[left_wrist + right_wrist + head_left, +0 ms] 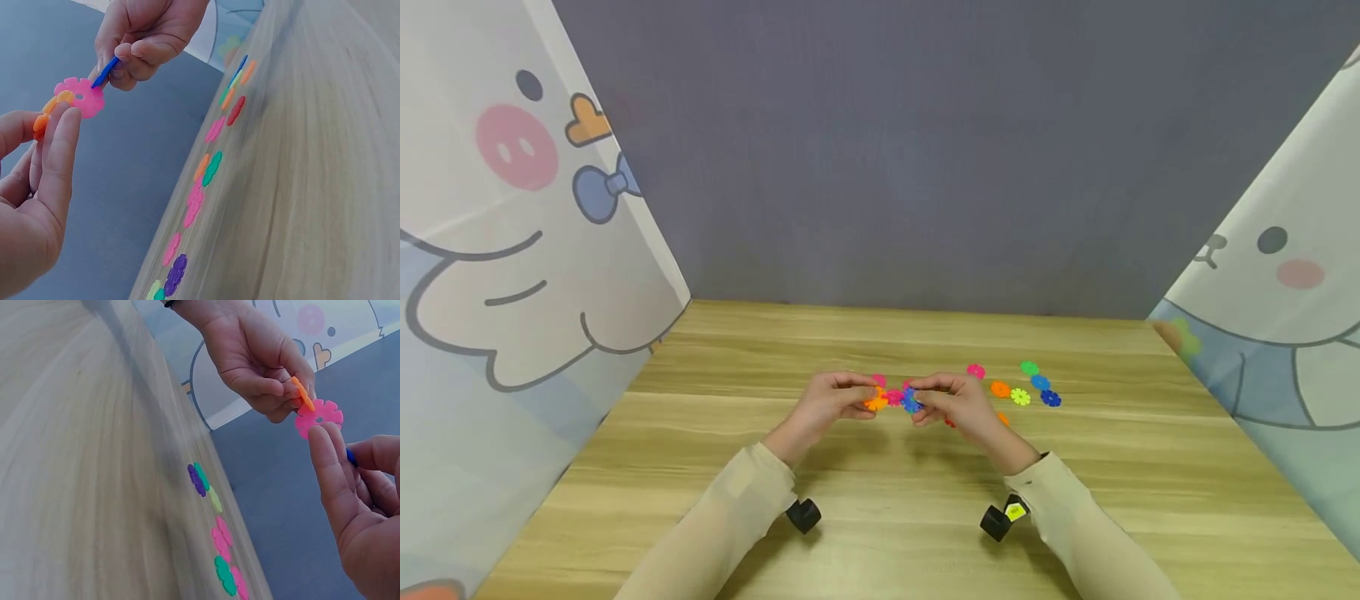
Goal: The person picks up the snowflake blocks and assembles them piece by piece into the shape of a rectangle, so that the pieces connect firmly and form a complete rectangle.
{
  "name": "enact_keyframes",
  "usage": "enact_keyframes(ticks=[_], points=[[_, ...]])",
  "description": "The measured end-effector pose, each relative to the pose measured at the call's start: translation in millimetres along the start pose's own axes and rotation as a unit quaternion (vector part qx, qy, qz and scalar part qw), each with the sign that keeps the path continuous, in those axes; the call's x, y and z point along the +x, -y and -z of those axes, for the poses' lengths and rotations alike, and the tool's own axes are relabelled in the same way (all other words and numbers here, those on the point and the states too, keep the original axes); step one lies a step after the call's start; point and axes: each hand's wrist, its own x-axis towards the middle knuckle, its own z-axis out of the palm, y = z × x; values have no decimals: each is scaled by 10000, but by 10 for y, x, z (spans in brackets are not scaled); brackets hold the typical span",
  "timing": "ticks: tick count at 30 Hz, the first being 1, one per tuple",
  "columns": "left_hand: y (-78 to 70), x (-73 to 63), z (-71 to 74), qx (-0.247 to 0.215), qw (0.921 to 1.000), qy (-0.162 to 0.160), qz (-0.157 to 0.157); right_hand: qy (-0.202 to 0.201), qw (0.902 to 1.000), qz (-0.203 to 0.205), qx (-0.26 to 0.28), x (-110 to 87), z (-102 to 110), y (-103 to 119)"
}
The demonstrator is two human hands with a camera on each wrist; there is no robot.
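In the head view my left hand (835, 397) pinches an orange notched snowflake disc (876, 403) between thumb and fingers. Opposite it, my right hand (957, 403) pinches a blue snowflake disc (105, 72). Between them is a pink snowflake disc (91, 104), its flat face showing in both wrist views. The orange disc (302, 393) meets one edge of the pink disc at an angle, and the blue one meets the other side. How deep the notches sit in each other is hidden by my fingertips. Both hands are raised above the table.
On the wooden table (880, 533), loose discs lie beyond and right of my hands, among them green (1029, 367), yellow-green (1020, 397) and dark blue (1051, 398). A purple disc (177, 275) shows in the left wrist view. A grey panel (917, 167) stands behind the table.
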Motion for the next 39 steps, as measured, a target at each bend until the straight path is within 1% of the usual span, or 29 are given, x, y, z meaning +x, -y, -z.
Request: enact_keyframes(ticks=[5, 10, 13, 19, 25, 32, 39], points=[[-4, -27, -38, 46, 10000, -10, -75, -42, 9998, 160, 95, -16, -5, -30], [-23, -43, -86, 357, 9993, -7, -145, 42, 9997, 234, 90, -24, 5, -29], [-20, -49, -96, 507, 9986, -27, -167, 153, 9997, 195, 47, -28, 12, -30], [26, -65, -69, 489, 9988, -46, -60, 366, 9992, 160, -1, -25, 9, -94], [43, -43, -45, 441, 9990, -44, 73, 338, 9992, 150, 168, -7, -2, -124], [60, -22, -50, 490, 9987, -65, 85, 363, 9992, 103, 158, -16, -19, -125], [77, -8, -75, 377, 9992, -80, 118, 384, 9990, 78, 214, -28, -8, -147]])
